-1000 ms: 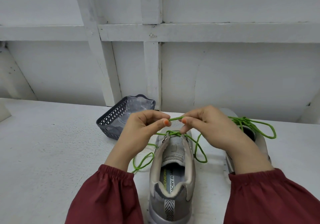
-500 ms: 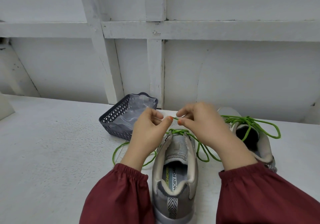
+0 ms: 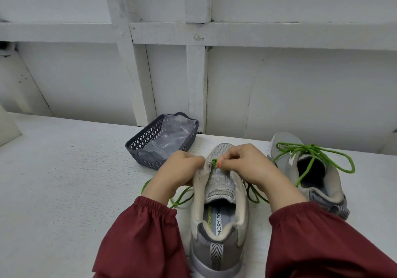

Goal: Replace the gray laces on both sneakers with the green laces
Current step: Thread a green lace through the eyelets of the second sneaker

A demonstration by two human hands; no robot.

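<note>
You are pinching the green lace [image 3: 214, 161] in your right hand [image 3: 247, 166]; that grip is closed on it. Your left hand [image 3: 182, 170] is curling round the left flap [image 3: 202, 171] of the near shoe [image 3: 219, 217], holding it up. The shoe is sitting on the desk [image 3: 64, 181], toe pointing away from you. The lace is lying right between your two hands, touching the flap, nearer your right hand. I think you are poking it through a hole there.
</note>
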